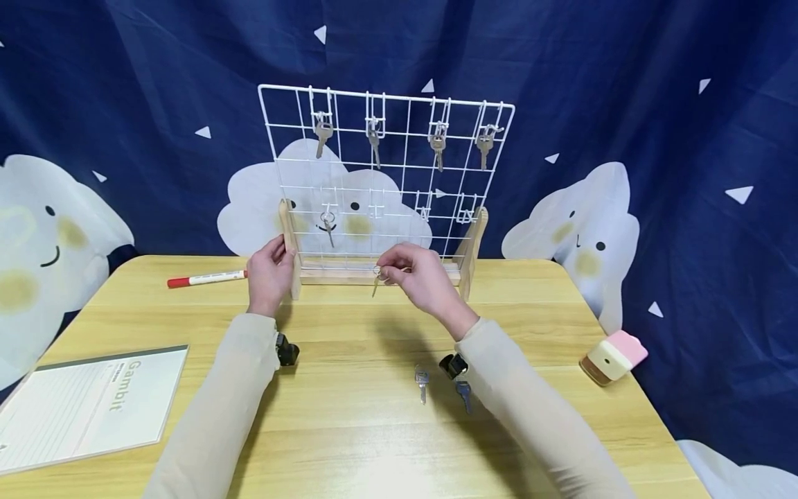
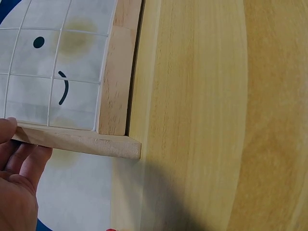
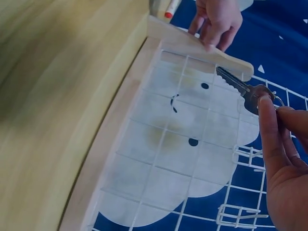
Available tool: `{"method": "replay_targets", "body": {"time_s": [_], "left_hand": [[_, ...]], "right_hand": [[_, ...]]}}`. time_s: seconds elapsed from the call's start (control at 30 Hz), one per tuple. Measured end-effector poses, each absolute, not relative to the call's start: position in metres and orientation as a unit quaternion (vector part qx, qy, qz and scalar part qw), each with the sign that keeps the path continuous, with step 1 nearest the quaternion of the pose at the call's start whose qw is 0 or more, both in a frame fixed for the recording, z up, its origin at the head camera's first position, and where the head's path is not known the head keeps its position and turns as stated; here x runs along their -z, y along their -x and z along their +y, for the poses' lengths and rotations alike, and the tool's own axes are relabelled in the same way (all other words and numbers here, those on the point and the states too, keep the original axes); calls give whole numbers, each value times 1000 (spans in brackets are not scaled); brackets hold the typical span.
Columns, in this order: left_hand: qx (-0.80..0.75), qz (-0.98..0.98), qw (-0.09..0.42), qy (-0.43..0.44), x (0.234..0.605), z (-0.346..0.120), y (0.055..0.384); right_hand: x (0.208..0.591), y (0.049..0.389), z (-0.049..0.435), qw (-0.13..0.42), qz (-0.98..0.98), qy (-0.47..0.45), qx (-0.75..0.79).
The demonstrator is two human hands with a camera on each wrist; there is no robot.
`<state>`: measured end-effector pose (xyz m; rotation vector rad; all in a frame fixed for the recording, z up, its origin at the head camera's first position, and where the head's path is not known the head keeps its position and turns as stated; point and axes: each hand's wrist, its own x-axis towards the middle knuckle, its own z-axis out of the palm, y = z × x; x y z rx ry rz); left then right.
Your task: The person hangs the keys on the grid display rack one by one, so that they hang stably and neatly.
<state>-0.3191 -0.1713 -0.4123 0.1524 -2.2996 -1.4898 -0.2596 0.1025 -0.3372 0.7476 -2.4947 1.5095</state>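
My right hand (image 1: 420,277) pinches a key (image 1: 376,283) at its ring end, in front of the lower middle of a white wire grid rack (image 1: 408,166). In the right wrist view the key (image 3: 248,94) tilts, its toothed blade toward the upper left. My left hand (image 1: 271,274) holds the rack's left wooden upright (image 1: 289,242) between thumb and fingers, as the left wrist view shows on the wooden side piece (image 2: 82,140). Several keys hang along the top row of hooks, such as a key (image 1: 323,135) at the left. One key (image 1: 329,229) hangs from the lower left hook.
Two keys lie on the table: a silver key (image 1: 422,384) and a key (image 1: 464,396) beside my right wrist. A red-capped marker (image 1: 208,278) lies left of the rack. A notebook (image 1: 93,409) is at the left, and a pink, cream and brown block (image 1: 614,357) at the right edge.
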Motion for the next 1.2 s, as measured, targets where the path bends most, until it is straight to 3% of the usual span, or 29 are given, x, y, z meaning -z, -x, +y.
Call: {"method": "replay_targets", "body": {"time_s": [0.7, 1.2], "left_hand": [[540, -816, 199, -53, 413, -173, 320], [550, -810, 197, -48, 415, -174, 320]], "right_hand": [[306, 290, 90, 142, -812, -201, -530], [308, 316, 81, 144, -820, -166, -528]]}}
